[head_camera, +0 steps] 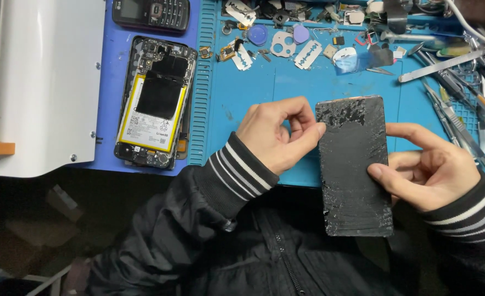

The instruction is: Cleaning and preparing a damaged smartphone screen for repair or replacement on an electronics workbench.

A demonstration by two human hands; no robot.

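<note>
A cracked black panel [355, 167] stands right of centre, its long axis running up and down the frame, top edge tipped slightly left. The left hand [275, 137] pinches its upper left edge; the right hand [426, 170] clamps its right side, thumb on the face. At upper left an opened phone [155, 101] lies lengthwise on a blue mat [308, 87].

Black zip-front jacket [264, 257], its black knit cuffs [242, 170] banded with thin white stripes.
</note>
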